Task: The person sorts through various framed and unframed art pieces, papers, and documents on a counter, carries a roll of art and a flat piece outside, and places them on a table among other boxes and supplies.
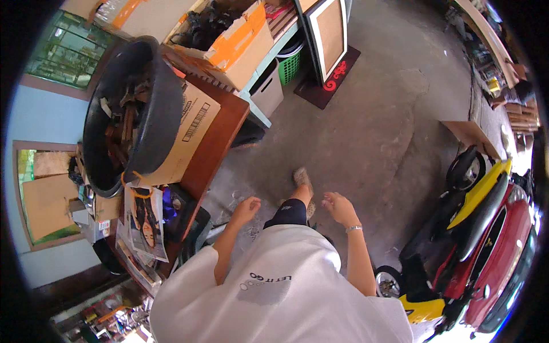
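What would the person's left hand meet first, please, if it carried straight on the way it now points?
Probably nothing close: the left hand, empty and loosely curled, points ahead over the bare concrete floor. The wooden table stands off to its left, though depth is unclear.

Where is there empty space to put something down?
The bare grey concrete floor between the brown wooden table and the red and yellow scooters is free. The table is crowded by the big black tub of scraps and cardboard box.
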Demonstrator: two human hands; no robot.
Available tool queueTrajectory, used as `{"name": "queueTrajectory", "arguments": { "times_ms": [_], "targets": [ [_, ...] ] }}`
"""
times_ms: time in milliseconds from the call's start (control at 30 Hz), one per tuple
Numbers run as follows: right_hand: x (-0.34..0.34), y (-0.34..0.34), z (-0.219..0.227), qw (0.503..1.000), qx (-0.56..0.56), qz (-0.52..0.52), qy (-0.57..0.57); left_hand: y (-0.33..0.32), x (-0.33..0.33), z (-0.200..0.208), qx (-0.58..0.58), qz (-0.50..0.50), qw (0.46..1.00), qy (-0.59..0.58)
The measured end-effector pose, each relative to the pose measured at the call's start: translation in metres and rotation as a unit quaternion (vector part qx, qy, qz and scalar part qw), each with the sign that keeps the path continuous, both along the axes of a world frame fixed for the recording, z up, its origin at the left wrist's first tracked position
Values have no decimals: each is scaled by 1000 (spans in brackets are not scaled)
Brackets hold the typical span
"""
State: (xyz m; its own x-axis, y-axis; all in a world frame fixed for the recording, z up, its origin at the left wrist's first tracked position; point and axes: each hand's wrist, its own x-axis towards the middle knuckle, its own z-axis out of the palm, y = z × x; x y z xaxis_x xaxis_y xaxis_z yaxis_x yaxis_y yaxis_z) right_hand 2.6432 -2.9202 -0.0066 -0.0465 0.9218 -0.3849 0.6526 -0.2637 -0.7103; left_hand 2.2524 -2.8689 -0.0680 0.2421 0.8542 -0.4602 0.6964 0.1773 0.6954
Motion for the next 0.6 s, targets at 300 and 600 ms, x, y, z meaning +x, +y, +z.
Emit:
{"name": "queueTrajectory", "arguments": {
  "times_ms": [300,600],
  "targets": [
    [101,-12,-39,982,-153,-105,43,96,-11,-199,-169,453,873,65],
    [175,171,-127,964,-231,-129,37,251,-52,-291,-48,633,715,-294]
  ]
}}
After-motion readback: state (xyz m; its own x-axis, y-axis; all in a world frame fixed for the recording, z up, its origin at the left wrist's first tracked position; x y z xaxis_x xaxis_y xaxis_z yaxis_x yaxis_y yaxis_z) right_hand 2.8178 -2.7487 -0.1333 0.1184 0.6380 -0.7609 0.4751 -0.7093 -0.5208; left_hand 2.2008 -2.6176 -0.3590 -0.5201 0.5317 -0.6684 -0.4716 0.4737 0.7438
